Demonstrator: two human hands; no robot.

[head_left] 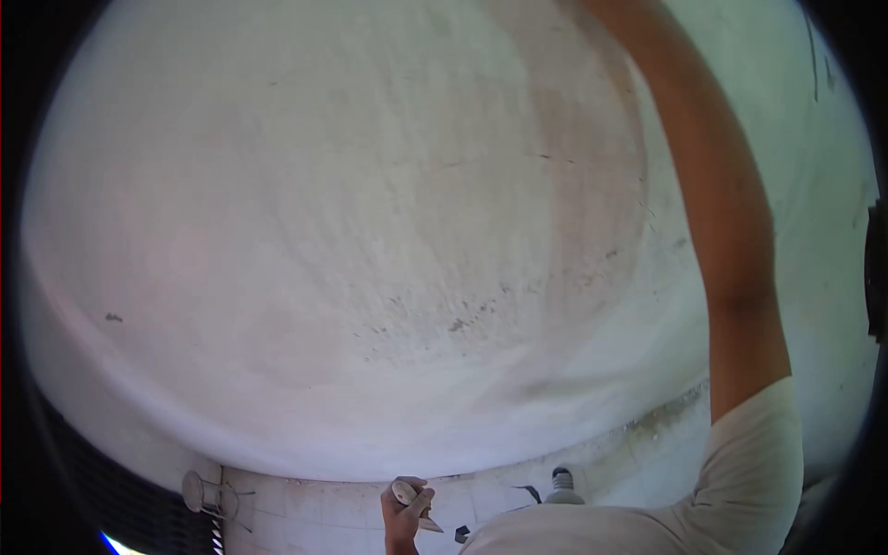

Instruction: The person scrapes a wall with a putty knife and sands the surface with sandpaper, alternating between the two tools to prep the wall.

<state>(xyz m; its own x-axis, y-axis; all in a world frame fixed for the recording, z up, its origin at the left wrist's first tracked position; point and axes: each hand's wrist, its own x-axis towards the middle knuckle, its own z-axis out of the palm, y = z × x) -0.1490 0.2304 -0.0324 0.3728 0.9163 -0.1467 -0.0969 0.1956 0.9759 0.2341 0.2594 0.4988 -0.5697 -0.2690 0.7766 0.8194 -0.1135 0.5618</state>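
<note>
My left hand [401,525] is low in the view, close to the foot of the wall. Its fingers are wrapped round what looks like a putty knife [403,492], with a pale rounded handle end and a flat, light blade pointing down to the right. My right arm [717,194] stretches up along the pale wall [351,213]. The right hand itself lies past the top edge, so its fingers and anything in them are hidden. Beside the raised arm, a darker, damp-looking band runs down the wall.
Small dark chips and scuffs [458,325] mark the lower wall. A round-topped metal stool [203,492] stands on the tiled floor [305,513] at lower left, near a dark slatted grille [120,490]. My foot [562,481] shows below. Something dark [875,268] juts in at the right edge.
</note>
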